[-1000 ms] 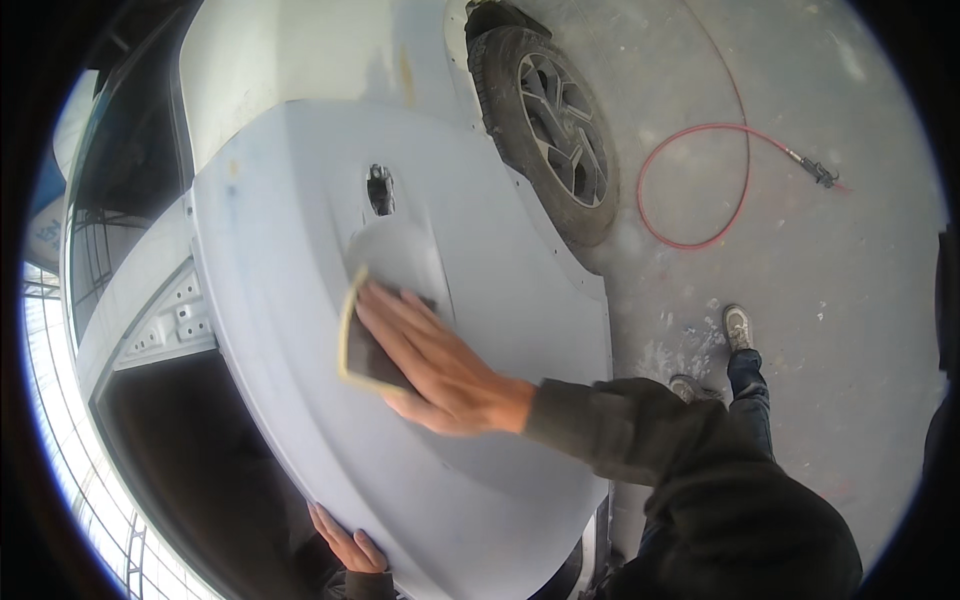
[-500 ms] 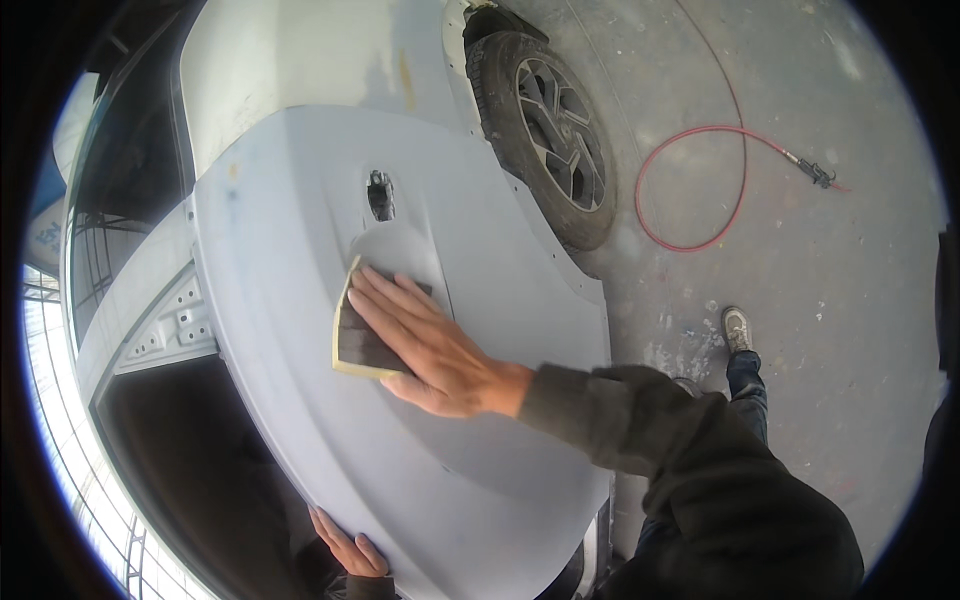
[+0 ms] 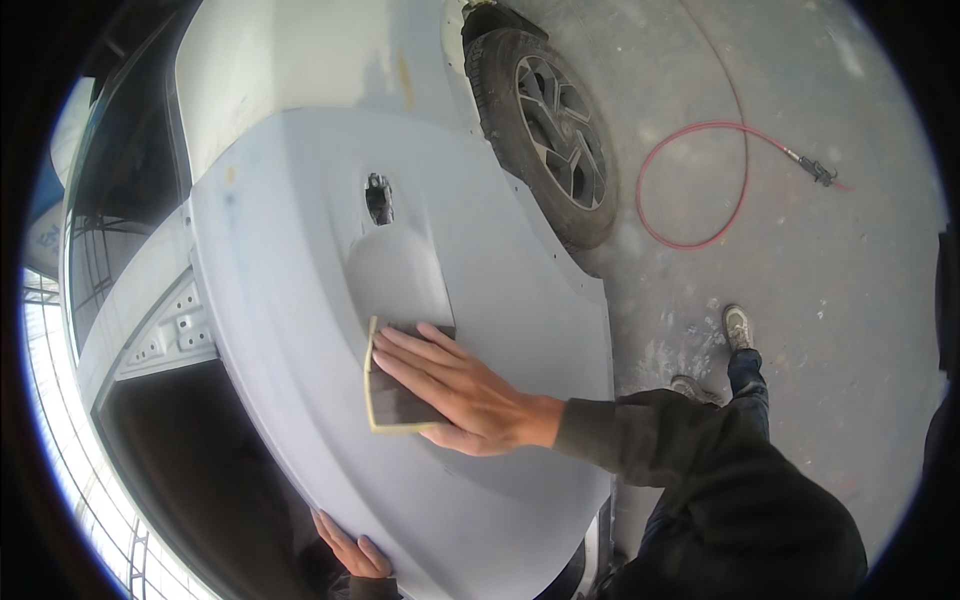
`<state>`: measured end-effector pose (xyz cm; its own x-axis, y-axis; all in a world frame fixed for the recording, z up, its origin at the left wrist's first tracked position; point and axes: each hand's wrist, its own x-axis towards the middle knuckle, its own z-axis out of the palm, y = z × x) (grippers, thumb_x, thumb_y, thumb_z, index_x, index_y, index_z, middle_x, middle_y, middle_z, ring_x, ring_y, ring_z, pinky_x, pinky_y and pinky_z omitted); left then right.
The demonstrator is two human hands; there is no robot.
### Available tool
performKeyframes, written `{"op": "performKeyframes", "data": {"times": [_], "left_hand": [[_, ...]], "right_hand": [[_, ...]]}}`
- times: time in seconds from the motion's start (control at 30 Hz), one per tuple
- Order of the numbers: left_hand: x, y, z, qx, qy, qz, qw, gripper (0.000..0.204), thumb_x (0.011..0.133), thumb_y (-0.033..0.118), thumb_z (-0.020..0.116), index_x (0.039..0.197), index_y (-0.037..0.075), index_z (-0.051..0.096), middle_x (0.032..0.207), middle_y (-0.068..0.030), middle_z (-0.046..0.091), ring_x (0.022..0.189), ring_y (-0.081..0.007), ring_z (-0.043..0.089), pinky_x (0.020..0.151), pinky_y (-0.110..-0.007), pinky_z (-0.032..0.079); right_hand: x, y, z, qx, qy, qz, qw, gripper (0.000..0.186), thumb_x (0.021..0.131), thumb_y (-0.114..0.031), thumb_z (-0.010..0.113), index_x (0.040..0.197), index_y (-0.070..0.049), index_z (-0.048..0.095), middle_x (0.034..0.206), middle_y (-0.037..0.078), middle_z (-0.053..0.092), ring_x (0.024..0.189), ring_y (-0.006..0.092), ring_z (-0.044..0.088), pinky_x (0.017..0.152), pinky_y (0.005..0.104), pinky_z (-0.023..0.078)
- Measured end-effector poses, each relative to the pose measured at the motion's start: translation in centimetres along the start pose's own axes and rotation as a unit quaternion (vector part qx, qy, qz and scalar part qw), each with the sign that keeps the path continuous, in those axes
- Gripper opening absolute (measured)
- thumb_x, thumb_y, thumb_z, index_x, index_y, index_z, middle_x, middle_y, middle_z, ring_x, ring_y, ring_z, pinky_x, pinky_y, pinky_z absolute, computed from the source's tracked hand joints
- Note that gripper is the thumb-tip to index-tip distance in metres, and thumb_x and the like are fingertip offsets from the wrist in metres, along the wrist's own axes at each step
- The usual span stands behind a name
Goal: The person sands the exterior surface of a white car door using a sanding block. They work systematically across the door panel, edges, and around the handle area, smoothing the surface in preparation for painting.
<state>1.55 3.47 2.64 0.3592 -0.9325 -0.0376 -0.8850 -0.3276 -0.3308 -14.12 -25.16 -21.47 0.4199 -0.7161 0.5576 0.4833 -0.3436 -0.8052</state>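
Note:
My right hand lies over a dark sanding pad with a yellow border, holding it flat against the pale grey car door. The pad sits below the door's handle recess and its dark opening. At the bottom, my left hand grips the door's edge beside the open window, its fingertips resting over the rim.
A pale primed panel adjoins the door at the top, with a tyred wheel to its right. On the grey floor, a red hose with a metal fitting lies in a loop near my shoes.
My right hand and the pad have moved down and slightly right, uncovering more of the handle recess. My left hand has stayed on the door's edge.

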Motion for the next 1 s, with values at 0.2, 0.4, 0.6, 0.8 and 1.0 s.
{"op": "performKeyframes", "data": {"times": [0.2,0.4,0.6,0.8,1.0], "left_hand": [[-0.4,0.1,-0.4,-0.004,0.001,-0.010,1.000,0.075,0.106,0.038,0.039,0.160,-0.013,0.024,0.160,-0.0421,0.027,0.146,-0.0568,0.035,0.121,-0.058,0.030],[0.1,-0.1,-0.3,-0.008,0.006,-0.006,1.000,0.075,0.106,0.039,0.038,0.160,-0.013,0.024,0.160,-0.0424,0.027,0.146,-0.0568,0.035,0.121,-0.058,0.030],[-0.6,-0.5,0.4,-0.004,0.012,-0.003,1.000,0.076,0.107,0.042,0.037,0.160,-0.012,0.025,0.161,-0.0417,0.026,0.146,-0.0564,0.035,0.121,-0.058,0.030],[0.7,0.2,0.1,-0.017,0.018,-0.006,1.000,0.076,0.107,0.043,0.038,0.160,-0.011,0.025,0.161,-0.0411,0.026,0.147,-0.0553,0.035,0.122,-0.057,0.029],[0.5,0.1,0.0,-0.027,0.022,-0.013,0.999,0.076,0.107,0.042,0.038,0.160,-0.011,0.026,0.161,-0.0398,0.028,0.146,-0.0550,0.036,0.122,-0.056,0.028]], "right_hand": [[2.5,-0.2,-0.7,0.027,0.051,0.019,0.998,0.084,0.090,-0.017,0.058,0.162,0.008,0.023,0.168,0.029,0.027,0.159,0.0411,0.023,0.131,0.0544,0.014],[4.5,1.7,-1.6,-0.016,0.062,-0.025,0.998,0.086,0.089,-0.019,0.059,0.164,0.006,0.023,0.169,0.027,0.027,0.159,0.0399,0.023,0.130,0.0560,0.015],[-0.1,-0.3,-0.2,-0.008,-0.005,0.001,1.000,0.085,0.092,-0.021,0.060,0.162,0.010,0.023,0.169,0.029,0.025,0.160,0.0400,0.019,0.130,0.0564,0.015],[3.6,0.3,-1.2,-0.024,0.064,0.006,0.998,0.084,0.093,-0.017,0.063,0.162,0.007,0.024,0.169,0.028,0.026,0.160,0.0395,0.020,0.130,0.0548,0.016],[-5.3,-2.3,-5.0,-0.046,-0.028,0.015,0.998,0.030,0.086,-0.015,0.070,0.109,0.005,0.070,0.147,0.022,0.059,0.139,0.0314,0.056,0.115,0.0490,0.046]]}}
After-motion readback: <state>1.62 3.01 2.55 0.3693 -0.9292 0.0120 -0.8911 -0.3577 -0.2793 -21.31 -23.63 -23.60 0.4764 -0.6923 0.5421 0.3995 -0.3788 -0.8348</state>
